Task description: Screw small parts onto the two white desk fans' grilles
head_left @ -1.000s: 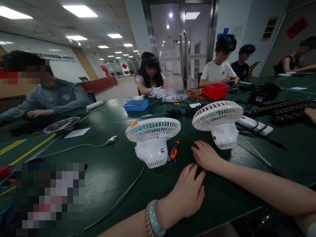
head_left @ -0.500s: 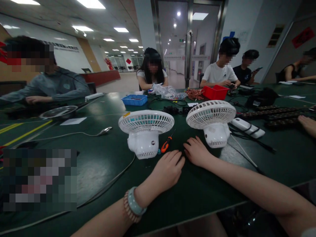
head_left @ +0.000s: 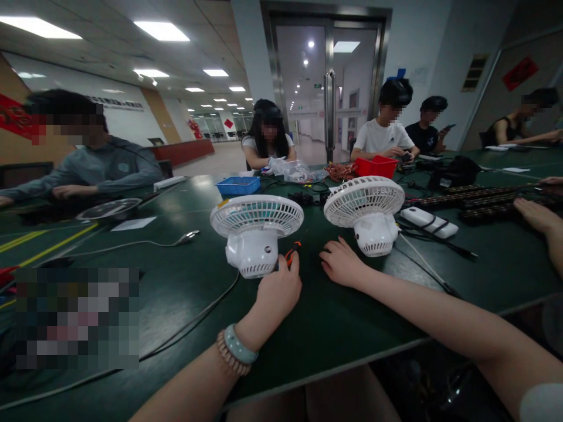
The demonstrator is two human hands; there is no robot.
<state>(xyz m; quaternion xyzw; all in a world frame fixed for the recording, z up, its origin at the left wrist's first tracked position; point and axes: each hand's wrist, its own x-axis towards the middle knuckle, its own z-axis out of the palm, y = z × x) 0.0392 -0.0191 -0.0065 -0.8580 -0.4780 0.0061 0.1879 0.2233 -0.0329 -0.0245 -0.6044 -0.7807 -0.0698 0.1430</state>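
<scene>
My left hand [head_left: 280, 288], with a bracelet and a beaded band on its wrist, is at the orange and black screwdriver [head_left: 292, 252]. Its fingers close around the handle, which they partly cover, while the thin shaft points away from me. Just left of it a white fan head [head_left: 253, 252] lies face up on the green table [head_left: 334, 328]. My right hand [head_left: 343, 264] rests on the table with fingers slightly apart and nothing in them. Beside that hand stands a second white fan head [head_left: 372, 231], tilted a little.
Behind the fans are a blue tray [head_left: 238, 186], a red bin [head_left: 375, 166] and clear plastic bags [head_left: 299, 172]. A white power strip [head_left: 428, 223] lies at right, near another person's hand [head_left: 539, 214]. A grey cable [head_left: 193, 334] crosses the left side. Several people sit around the table.
My left hand has moved forward from the bare table to the screwdriver, and its fingers have come around the handle. My right hand stays by the right fan. The view has shifted slightly.
</scene>
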